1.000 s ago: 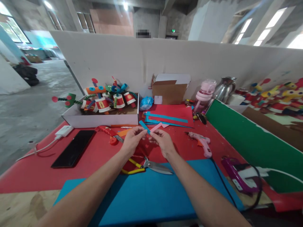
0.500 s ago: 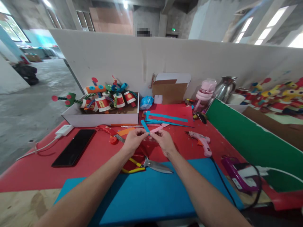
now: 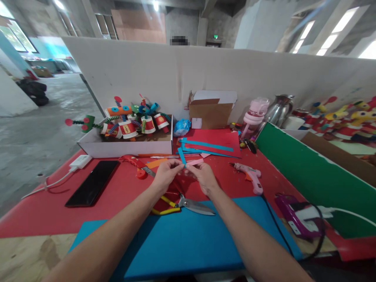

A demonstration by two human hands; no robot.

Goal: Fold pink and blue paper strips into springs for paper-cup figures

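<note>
The print on the red-and-white cups [image 3: 128,129] is too small for me to read; folded, springy limbs [image 3: 143,126] sprout among them, all crowded into an open white cardboard box [image 3: 126,149]; above the red worktop [image 3: 47,213], the left hand's [image 3: 168,172] grip pinches a flat blue strip [image 3: 181,155] where it meets the pink strip [image 3: 196,161] pinched by the right hand [image 3: 204,174].

Two hands [image 3: 165,175] [image 3: 202,176] (a pair!) hold two paper strips [image 3: 182,156] [image 3: 196,161]; one phone [image 3: 92,183] at eight o'clock, one glue gun [image 3: 249,175] at four.
</note>
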